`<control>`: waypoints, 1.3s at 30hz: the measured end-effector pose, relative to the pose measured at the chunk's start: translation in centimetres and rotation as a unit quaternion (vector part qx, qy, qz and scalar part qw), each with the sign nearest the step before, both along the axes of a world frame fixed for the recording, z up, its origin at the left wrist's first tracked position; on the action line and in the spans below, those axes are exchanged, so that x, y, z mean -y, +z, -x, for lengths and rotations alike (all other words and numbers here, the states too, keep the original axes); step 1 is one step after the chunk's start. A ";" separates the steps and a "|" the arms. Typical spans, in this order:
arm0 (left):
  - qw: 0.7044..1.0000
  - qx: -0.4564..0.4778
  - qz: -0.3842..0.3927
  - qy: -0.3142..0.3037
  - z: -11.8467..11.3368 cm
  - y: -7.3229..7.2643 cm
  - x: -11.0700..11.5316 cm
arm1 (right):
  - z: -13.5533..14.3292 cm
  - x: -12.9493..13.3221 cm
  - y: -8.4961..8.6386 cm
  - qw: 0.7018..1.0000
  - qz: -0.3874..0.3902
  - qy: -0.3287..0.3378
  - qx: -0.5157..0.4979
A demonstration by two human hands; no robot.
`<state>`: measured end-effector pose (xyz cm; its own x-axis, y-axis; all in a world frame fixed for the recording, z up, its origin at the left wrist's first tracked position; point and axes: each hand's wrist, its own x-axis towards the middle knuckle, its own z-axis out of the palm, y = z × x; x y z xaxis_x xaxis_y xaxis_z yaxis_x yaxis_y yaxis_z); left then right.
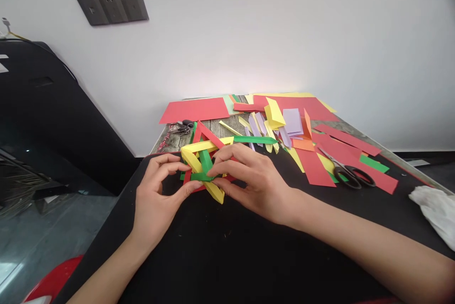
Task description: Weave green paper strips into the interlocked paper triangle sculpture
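A pale wall [284, 24] fills the far side, and in front of it stands a table [229, 124] with a grey wood-grained top. A black mat [231, 252] covers the table's near part, and a tall black unit [53, 119] stands to the left. Both bare forearms reach in from the near side. The left hand [158, 190] and right hand [256, 176] are close but apart from each other, both gripping one folded-paper structure [205, 161] near the far edge of the mat. The left thumb presses a green strip at its near side while the fingers bend round its left side; the right thumb and fingertips pinch it from the right. The structure interlocks red, yellow and green bars, with a green pointed strip [256, 139] sticking out to the right and a yellow pointed end [215, 193] slanting toward the near side. At the far left of the tabletop lies a red sheet [195, 110], with a larger red sheet [298, 107] at the far right. A white cloth [433, 211] rests at the right edge, and dark sockets [112, 6] sit on the wall at left. Black-handled scissors [350, 176] lie on coloured paper at right, near folded purple papers [293, 121] and a folded yellow paper [275, 113]. Small keys [181, 127] lie just beyond the structure.
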<state>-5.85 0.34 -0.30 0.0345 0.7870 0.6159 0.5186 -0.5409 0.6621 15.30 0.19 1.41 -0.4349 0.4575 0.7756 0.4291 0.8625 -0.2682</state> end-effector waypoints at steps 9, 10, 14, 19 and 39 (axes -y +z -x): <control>0.999 -0.033 0.035 -0.002 -0.1 0.0 -0.2 | -0.4 0.0 0.1 0.999 0.028 0.013 0.014; 0.999 -0.029 0.040 -0.007 -0.1 0.0 -0.3 | -0.5 0.0 0.1 0.999 0.028 0.018 0.014; 0.997 -0.005 0.067 -0.026 0.1 -0.1 -0.6 | -0.6 -0.1 0.2 0.999 0.026 0.039 0.014; 0.993 0.020 0.095 -0.068 0.4 -0.3 -1.2 | -0.6 -0.1 0.4 0.999 0.026 0.036 0.011; 0.979 0.082 0.134 -0.132 -0.5 -0.4 -1.6 | -0.8 -0.4 0.0 0.998 0.017 0.057 0.008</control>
<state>-5.34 1.97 -0.69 0.1760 0.8979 0.4035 0.2596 -0.4377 0.8608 16.12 0.62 1.46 -0.4982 0.4306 0.7525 0.3336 0.8963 -0.2921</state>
